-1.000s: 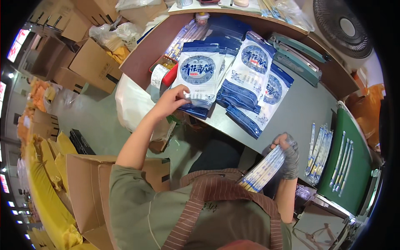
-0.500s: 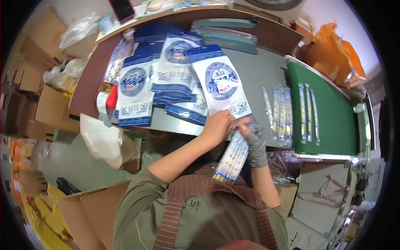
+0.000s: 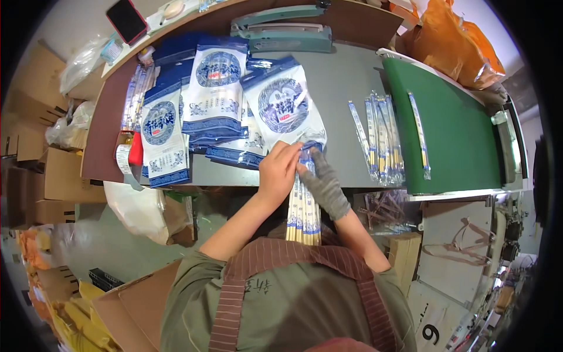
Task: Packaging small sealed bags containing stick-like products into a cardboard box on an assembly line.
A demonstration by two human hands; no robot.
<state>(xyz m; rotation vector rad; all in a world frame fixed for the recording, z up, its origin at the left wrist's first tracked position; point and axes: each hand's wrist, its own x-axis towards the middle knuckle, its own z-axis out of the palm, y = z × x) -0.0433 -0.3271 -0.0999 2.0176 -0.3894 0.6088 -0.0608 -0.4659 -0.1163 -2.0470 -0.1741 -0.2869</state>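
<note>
At the front edge of the table, a bundle of wrapped chopsticks [image 3: 304, 211] stands with its upper ends at the mouth of a white and blue plastic bag [image 3: 285, 108]. My right hand [image 3: 324, 186], in a grey fingerless covering, is closed round the upper part of the bundle. Bare, my left hand [image 3: 278, 173] pinches the bag's near edge beside the chopstick ends. The bag lies tilted on the table, its dark blue end pointing away. How far the ends reach inside is hidden by my fingers.
More printed bags [image 3: 215, 88] lie stacked to the left, near a red tape dispenser [image 3: 135, 149]. A teal sealer [image 3: 287, 38] stands at the back. Wrapped chopsticks [image 3: 381, 141] lie right, beside a green belt [image 3: 451, 135] carrying one packet. A phone [image 3: 126, 21] rests on the shelf.
The chopstick bundle has straightened and its top has come up to the bag's mouth. My right hand has shifted with it. Fewer packets lie on the green belt. The whole view has shifted.
</note>
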